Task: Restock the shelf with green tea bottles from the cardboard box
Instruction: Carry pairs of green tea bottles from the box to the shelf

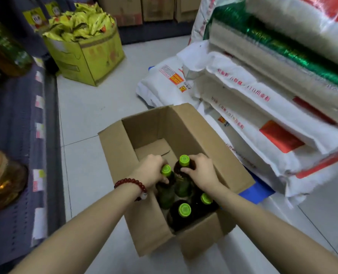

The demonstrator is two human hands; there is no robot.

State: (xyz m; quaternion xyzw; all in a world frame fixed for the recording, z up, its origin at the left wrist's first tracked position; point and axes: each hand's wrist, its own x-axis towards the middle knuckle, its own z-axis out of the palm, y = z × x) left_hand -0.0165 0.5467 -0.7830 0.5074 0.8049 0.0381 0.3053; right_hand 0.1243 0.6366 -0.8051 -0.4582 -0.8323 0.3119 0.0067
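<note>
Reaching into the cardboard box (144, 224), your left hand (151, 171) and right hand (200, 169) each grip a green tea bottle (165, 191) mid-box; two more stand nearer you, sacks (263, 123) crowding its right side.

Four green-capped bottles (184, 210) upright in box (116, 155)

This is a small grocery shop, seen in an aisle with a pale tiled floor (97, 107). On the left runs a dark metal shelf (16, 119) with a row of price tags (39, 101) along its edge and large bottles of cooking oil (2, 180) on it. Big printed sacks (263, 115) are stacked on the right, a yellow carton (89, 56) brims with yellow snack packets (81, 22), and an open cardboard box (194, 135) of green-capped bottles (184, 210) stands on the floor
</note>
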